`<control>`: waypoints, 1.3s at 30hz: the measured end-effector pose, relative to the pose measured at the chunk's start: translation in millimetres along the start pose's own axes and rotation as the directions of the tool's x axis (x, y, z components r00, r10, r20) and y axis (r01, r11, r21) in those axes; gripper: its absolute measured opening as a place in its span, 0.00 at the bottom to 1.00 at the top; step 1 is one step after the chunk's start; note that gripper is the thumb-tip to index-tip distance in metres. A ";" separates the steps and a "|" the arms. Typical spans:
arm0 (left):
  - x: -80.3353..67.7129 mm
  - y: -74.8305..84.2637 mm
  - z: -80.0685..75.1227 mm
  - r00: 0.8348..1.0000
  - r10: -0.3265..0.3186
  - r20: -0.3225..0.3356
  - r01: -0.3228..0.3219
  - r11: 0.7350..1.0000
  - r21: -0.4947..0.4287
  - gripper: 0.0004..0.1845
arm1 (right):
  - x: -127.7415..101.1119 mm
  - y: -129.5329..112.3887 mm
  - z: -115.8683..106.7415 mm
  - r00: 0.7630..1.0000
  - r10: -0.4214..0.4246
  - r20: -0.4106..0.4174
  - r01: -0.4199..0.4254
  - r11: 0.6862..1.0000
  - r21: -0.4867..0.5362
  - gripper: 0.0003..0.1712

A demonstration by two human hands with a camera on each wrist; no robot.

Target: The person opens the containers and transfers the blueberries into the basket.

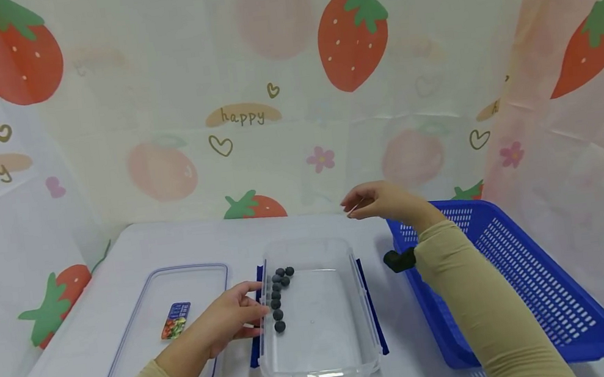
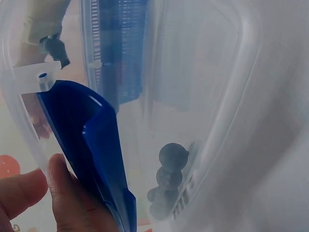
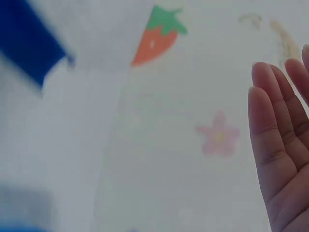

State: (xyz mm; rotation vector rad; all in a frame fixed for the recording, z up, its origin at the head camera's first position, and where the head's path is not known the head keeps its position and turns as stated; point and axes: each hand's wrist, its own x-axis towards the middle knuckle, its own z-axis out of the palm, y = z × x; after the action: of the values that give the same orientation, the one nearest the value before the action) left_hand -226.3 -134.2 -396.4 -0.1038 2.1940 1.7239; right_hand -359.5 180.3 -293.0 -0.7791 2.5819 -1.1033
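A clear plastic box (image 1: 317, 328) with blue side latches (image 1: 372, 307) stands open-topped on the table. Several dark round berries, apparently blueberries (image 1: 278, 314), lie in a line along its left inner wall. My left hand (image 1: 224, 322) holds the box's left rim beside the blue latch (image 2: 104, 150), with thumb and fingers at the wall in the left wrist view. Raised beyond the box's far right corner is my right hand (image 1: 377, 200), near the blue basket. The right wrist view shows its fingers (image 3: 264, 113) fairly straight, with nothing in them.
A blue perforated basket (image 1: 532, 275) stands at the right, partly behind the right sleeve. On the left lies a clear lid (image 1: 135, 341) with a colourful label (image 1: 176, 320). A strawberry-printed sheet (image 1: 287, 153) surrounds the white table (image 1: 191, 240).
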 end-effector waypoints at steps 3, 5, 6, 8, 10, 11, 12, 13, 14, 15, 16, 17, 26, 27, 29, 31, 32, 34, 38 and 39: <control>0.2 -0.1 0.6 1.000 0.000 -0.004 0.000 1.000 0.005 0.29 | 13.0 -6.1 16.0 0.999 -0.033 0.020 0.032 0.999 0.039 0.14; 0.1 0.0 0.9 1.000 -0.002 -0.006 0.002 1.000 0.006 0.29 | 20.9 -9.6 26.8 0.999 -0.047 0.025 0.045 0.997 0.070 0.14; 0.0 0.2 1.0 1.000 -0.002 -0.008 0.002 1.000 0.006 0.29 | 24.5 -11.3 32.1 0.999 -0.045 0.027 0.042 0.995 0.087 0.14; -0.2 0.2 1.1 1.000 -0.001 -0.011 0.001 1.000 0.004 0.29 | 30.8 -14.9 42.8 0.998 -0.048 0.039 0.043 0.993 0.112 0.14; -0.2 0.6 1.1 1.000 -0.001 -0.013 0.001 1.000 0.001 0.29 | 36.4 -18.6 53.4 0.998 -0.042 0.052 0.035 0.992 0.118 0.13; -0.3 0.6 1.0 1.000 0.000 -0.013 0.000 1.000 0.000 0.29 | 39.0 -19.9 58.9 0.997 -0.038 0.061 0.031 0.993 0.118 0.13; -0.2 0.8 1.0 1.000 0.000 -0.012 0.000 1.000 0.000 0.29 | 41.8 -20.6 64.1 0.997 -0.037 0.073 0.029 0.993 0.113 0.12; -0.2 0.8 1.0 1.000 0.000 -0.011 0.000 1.000 0.000 0.29 | 44.4 -21.2 69.6 0.996 -0.037 0.085 0.027 0.993 0.113 0.12; -0.2 0.9 0.9 1.000 -0.002 -0.011 0.002 1.000 0.002 0.29 | 47.2 -21.3 74.9 0.995 -0.035 0.096 0.024 0.993 0.112 0.12; -0.1 1.0 0.8 1.000 -0.003 -0.010 0.003 1.000 0.004 0.30 | 49.7 -21.4 80.2 0.994 -0.033 0.108 0.021 0.994 0.111 0.12; -0.1 1.0 0.7 1.000 -0.005 -0.009 0.005 1.000 0.005 0.30 | 52.4 -21.0 85.4 0.992 -0.034 0.120 0.020 0.993 0.116 0.11; 0.0 0.9 0.4 1.000 -0.006 -0.008 0.006 1.000 0.007 0.30 | 55.1 -20.3 90.5 0.991 -0.032 0.131 0.015 0.992 0.123 0.11; 1.6 0.2 -0.5 1.000 -0.008 0.005 0.008 1.000 0.002 0.30 | 68.0 -16.3 124.4 0.982 0.004 0.187 -0.026 0.993 0.117 0.11; 1.9 0.0 -0.4 1.000 -0.007 0.006 0.006 1.000 0.002 0.29 | 68.5 -16.1 125.8 0.982 0.011 0.186 -0.033 0.993 0.113 0.11; 2.6 -0.1 -0.2 1.000 -0.007 0.007 0.007 1.000 0.001 0.29 | 69.3 -16.1 127.4 0.982 0.023 0.189 -0.043 0.994 0.103 0.11; 2.6 -0.7 -0.4 1.000 -0.008 0.007 0.008 1.000 0.002 0.30 | 71.4 -15.3 128.6 0.981 0.028 0.192 -0.047 0.994 0.095 0.11; 2.7 -1.0 -0.5 1.000 -0.009 0.007 0.009 1.000 0.001 0.30 | 72.5 -15.5 128.9 0.980 0.028 0.195 -0.046 0.995 0.090 0.10; 2.8 -1.8 -0.9 1.000 -0.007 0.009 0.007 1.000 0.000 0.30 | 74.9 -17.0 129.4 0.979 0.024 0.202 -0.041 0.996 0.080 0.10; 3.2 -1.7 -1.5 1.000 0.001 0.011 -0.001 1.000 -0.012 0.29 | 79.3 -23.6 129.3 0.975 -0.002 0.221 -0.015 0.997 0.073 0.10; 3.3 -1.4 -1.6 1.000 0.003 0.011 -0.003 1.000 -0.014 0.29 | 80.2 -25.0 129.5 0.974 -0.005 0.227 -0.013 0.997 0.077 0.10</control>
State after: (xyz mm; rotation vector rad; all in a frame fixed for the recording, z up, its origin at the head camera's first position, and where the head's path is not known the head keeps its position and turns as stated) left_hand -229.4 -135.6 -398.4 -0.0942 2.1753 1.7381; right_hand -365.0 43.6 -364.4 -0.8296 2.3362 -1.0402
